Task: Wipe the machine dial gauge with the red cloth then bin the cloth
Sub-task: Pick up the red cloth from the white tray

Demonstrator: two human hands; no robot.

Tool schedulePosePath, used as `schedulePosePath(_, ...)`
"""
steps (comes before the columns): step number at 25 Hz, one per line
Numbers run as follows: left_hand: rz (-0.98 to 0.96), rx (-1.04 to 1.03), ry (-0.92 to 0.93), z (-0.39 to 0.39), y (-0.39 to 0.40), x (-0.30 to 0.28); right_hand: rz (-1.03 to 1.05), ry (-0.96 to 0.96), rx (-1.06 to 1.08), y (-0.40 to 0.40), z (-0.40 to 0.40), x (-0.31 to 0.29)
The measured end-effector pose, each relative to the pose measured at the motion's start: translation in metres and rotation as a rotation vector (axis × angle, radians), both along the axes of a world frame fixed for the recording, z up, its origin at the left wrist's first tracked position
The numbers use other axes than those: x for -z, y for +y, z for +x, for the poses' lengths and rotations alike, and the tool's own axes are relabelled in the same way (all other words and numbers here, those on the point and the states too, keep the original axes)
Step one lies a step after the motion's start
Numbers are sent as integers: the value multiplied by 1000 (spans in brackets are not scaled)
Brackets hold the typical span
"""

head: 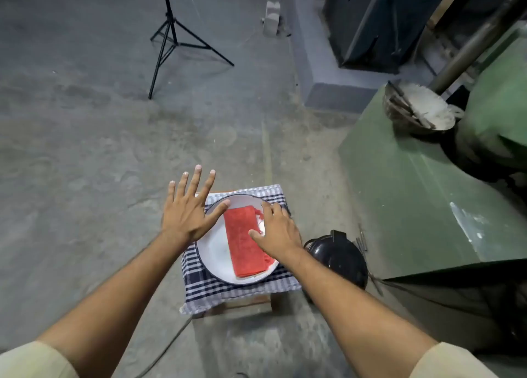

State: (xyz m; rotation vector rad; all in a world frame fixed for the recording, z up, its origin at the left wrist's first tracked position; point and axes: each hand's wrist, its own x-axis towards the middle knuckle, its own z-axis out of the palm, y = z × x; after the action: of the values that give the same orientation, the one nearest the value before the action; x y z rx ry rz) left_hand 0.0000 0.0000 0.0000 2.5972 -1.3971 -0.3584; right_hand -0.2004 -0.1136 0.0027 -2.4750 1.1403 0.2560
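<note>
A folded red cloth (244, 240) lies flat in a white enamel plate (214, 249) on a small stool covered with a blue checked fabric (199, 285). My right hand (278, 230) hovers over the cloth's right edge, fingers spread, holding nothing. My left hand (189, 206) is spread open over the plate's left rim, thumb above the plate. A small black lidded bin (340, 256) stands on the floor just right of the stool. The green machine (413, 200) fills the right side; no dial gauge shows in this view.
A black tripod (171, 38) stands on the concrete floor at the back left. A dark bowl of white fibres (419, 109) rests on the green machine. A dark cabinet on a grey plinth (370, 20) is at the back. A cable runs under the stool.
</note>
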Motion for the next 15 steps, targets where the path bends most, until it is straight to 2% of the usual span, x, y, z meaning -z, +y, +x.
schedulePosePath(6, -11, 7, -14, 10, -23, 37, 267, 94, 224, 6, 36, 63)
schedulePosePath(9, -4, 19, -6, 15, -25, 46, 290, 112, 318, 17, 51, 88)
schedulePosePath(13, 11, 1, 9, 21, -21, 52, 219, 89, 452, 27, 65, 113)
schedulePosePath(15, 11, -7, 14, 20, -19, 54, 322, 41, 590, 21, 65, 119)
